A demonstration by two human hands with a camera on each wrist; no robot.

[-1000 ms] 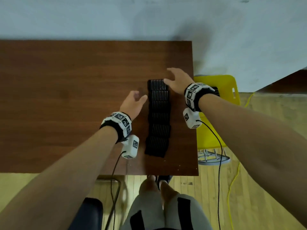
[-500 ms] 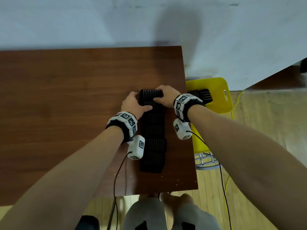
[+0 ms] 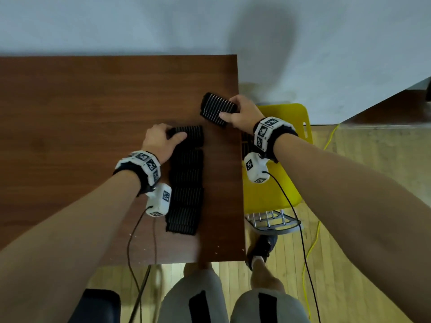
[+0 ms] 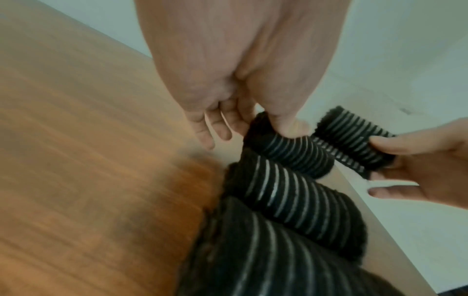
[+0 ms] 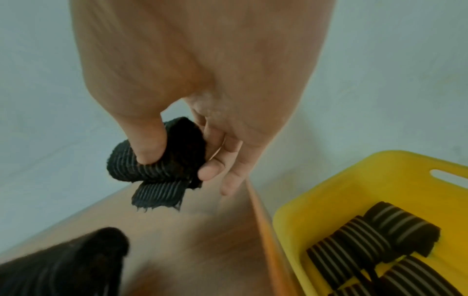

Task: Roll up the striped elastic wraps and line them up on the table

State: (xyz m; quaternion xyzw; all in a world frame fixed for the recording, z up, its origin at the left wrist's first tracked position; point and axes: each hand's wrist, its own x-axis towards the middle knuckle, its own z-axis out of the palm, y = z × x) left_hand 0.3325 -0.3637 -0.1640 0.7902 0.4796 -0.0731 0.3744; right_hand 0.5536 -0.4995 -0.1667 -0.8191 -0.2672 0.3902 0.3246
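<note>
Near the brown wooden surface (image 3: 93,136)'s right edge, the right hand (image 3: 242,111) grips a tilted black striped elastic roll (image 3: 218,108) aloft, while the left hand (image 3: 161,141) pinches the far roll (image 3: 190,134) of the lengthwise row (image 3: 185,194)

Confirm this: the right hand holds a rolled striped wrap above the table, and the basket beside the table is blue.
Wrong on the colour: the basket is yellow, as the right wrist view shows. The right hand does hold a rolled striped wrap above the table.

Plain room: wooden table (image 3: 93,136), plank floor (image 3: 349,252), bare wall (image 3: 140,24).
</note>
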